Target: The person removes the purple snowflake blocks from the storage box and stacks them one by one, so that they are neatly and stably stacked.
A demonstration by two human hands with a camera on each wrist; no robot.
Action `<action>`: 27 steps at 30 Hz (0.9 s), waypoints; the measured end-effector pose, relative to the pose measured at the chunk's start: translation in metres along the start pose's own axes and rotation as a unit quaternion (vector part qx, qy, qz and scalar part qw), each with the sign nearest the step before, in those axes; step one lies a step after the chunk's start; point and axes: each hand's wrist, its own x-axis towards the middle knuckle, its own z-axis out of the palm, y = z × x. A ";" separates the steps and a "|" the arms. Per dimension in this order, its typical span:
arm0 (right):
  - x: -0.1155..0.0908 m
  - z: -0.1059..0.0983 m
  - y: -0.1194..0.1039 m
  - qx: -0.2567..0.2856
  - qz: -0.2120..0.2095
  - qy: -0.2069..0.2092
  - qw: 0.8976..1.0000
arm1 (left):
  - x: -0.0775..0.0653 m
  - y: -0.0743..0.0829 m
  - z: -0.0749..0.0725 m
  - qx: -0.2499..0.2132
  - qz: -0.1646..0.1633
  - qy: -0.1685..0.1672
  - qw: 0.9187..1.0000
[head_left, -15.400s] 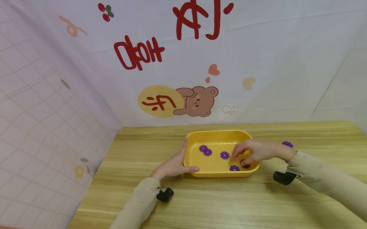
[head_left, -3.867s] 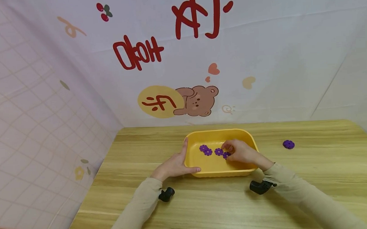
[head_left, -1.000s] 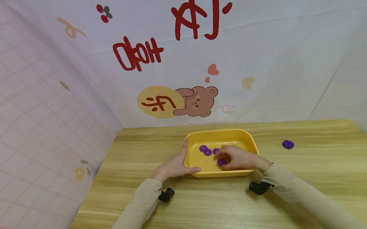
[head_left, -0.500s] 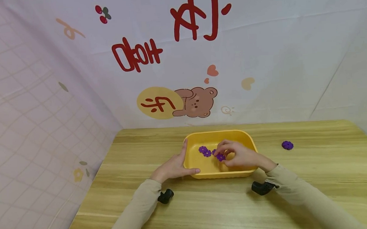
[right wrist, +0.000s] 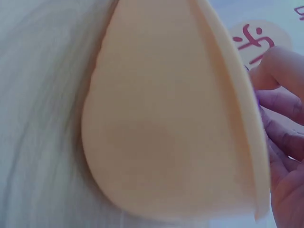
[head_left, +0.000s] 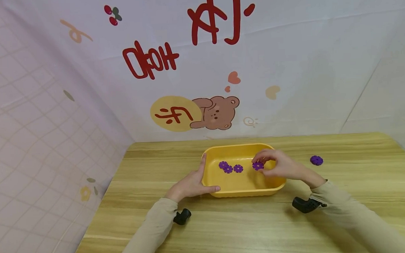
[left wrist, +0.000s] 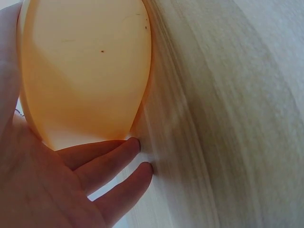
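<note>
My left hand (head_left: 190, 184) holds the left end of a yellow plastic basin (head_left: 245, 193), thumb over the front rim. In the left wrist view its fingers (left wrist: 111, 164) lie against the basin's outer wall (left wrist: 90, 71), near the tabletop. Above the basin's right half, my right hand (head_left: 284, 167) pinches a purple snowflake disc (head_left: 258, 166) between thumb and fingers. Two overlapping purple discs (head_left: 223, 165) and a single one (head_left: 238, 168) lie on the basin floor to the left. The right wrist view shows mostly the basin's end wall (right wrist: 161, 104), which hides part of the hand.
A small stack of purple discs (head_left: 316, 160) sits on the wooden table (head_left: 239, 229) to the basin's right. Behind the table's back edge hangs a white printed cloth (head_left: 304, 82); another with a grid pattern (head_left: 49, 146) covers the left side.
My right hand has moved right, carrying the pinched disc away from the one it overlapped, which now shows fully. The left hand stays at the basin. Earlier, more discs lay in the basin.
</note>
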 end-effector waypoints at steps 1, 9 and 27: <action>-0.002 -0.003 0.001 0.000 0.002 0.002 1.000 | 0.000 0.000 0.000 0.001 -0.001 0.000 1.000; -0.017 -0.023 0.009 -0.022 0.001 0.016 1.000 | -0.002 0.001 0.000 0.003 -0.005 0.001 1.000; -0.075 -0.064 0.045 -0.141 -0.003 0.115 0.983 | -0.001 0.001 0.000 0.013 -0.012 -0.003 1.000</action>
